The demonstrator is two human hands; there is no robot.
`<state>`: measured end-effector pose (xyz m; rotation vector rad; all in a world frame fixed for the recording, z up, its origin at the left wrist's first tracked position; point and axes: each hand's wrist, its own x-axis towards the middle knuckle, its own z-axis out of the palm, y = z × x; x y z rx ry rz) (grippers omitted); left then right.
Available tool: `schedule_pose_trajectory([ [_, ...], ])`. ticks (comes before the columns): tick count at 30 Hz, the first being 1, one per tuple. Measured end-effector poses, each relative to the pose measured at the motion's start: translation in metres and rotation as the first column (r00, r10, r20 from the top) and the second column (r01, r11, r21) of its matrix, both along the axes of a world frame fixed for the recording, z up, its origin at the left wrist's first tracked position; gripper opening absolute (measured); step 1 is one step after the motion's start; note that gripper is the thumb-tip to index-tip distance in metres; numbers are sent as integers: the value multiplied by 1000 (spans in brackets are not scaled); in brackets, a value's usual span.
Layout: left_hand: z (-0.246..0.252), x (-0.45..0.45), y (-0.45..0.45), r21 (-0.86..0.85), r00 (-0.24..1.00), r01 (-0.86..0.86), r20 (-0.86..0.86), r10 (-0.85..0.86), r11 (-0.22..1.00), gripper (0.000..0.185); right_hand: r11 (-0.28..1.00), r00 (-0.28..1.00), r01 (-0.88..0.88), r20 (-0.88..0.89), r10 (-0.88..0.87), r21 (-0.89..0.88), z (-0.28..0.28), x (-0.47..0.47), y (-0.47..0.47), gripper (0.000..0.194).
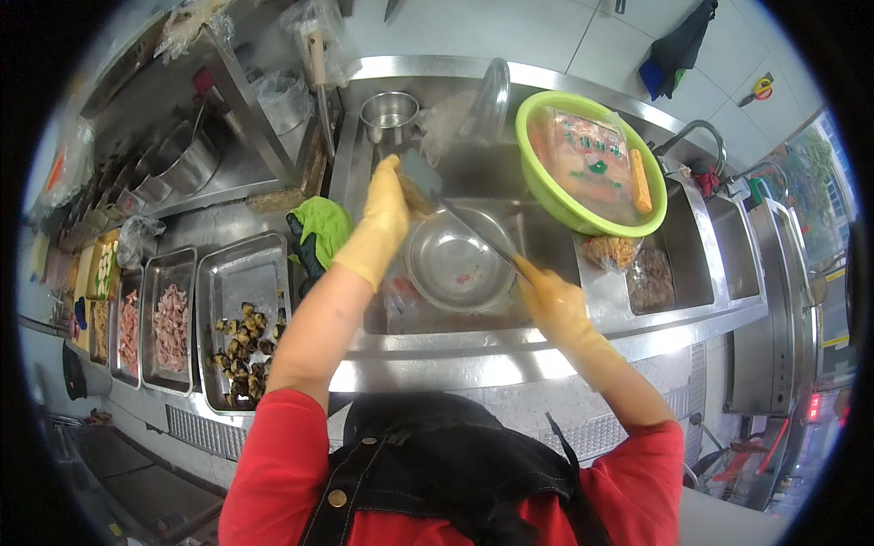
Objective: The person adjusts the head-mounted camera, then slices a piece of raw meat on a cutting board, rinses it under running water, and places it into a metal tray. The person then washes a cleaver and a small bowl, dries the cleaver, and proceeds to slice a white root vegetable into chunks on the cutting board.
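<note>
Both my hands wear yellow rubber gloves over a stainless steel sink (pixel 546 252). My right hand (pixel 553 300) is closed around the handle end of a long-handled metal spatula (pixel 481 237). Up at its broad grey head, my left hand (pixel 386 198) grips the tool. Something brownish shows against the head beside that hand, too blurred to name. Below the spatula, a round steel basin (pixel 461 300) sits in the sink with shallow water and a few small scraps. A small steel pot (pixel 389 116) stands at the sink's back left, near the curved faucet (pixel 497 95).
A lime-green plastic tub (pixel 529 167) holding bagged meat rests over the sink's right side. Beside it lies a bagged food item (pixel 611 252). Left are a green cloth (pixel 328 222), a tray of dark pieces (pixel 239 273) and a tray of chopped meat (pixel 171 327).
</note>
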<state>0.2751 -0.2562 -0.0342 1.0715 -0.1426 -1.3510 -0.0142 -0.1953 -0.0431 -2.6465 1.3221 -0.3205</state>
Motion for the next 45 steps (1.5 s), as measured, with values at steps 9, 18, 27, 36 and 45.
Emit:
schedule_pose_trajectory([
  [9,25,-40,64,-19,810,586,-23,-587,810,51,444,639,-214,469,-609,870,54,22,-24,23],
  [18,0,-59,20,34,988,117,94,-119,993,43,983,934,85,357,-22,-163,6,54,-18,28],
  [27,11,-8,28,-39,959,270,95,-265,962,51,433,775,-93,338,-533,896,44,1,28,29],
  [36,-6,-65,57,-20,890,452,65,-450,892,48,954,619,53,740,-264,296,44,44,-46,24],
  [45,11,3,19,-9,997,64,-32,-65,998,47,989,980,47,185,-73,140,15,-8,28,35],
])
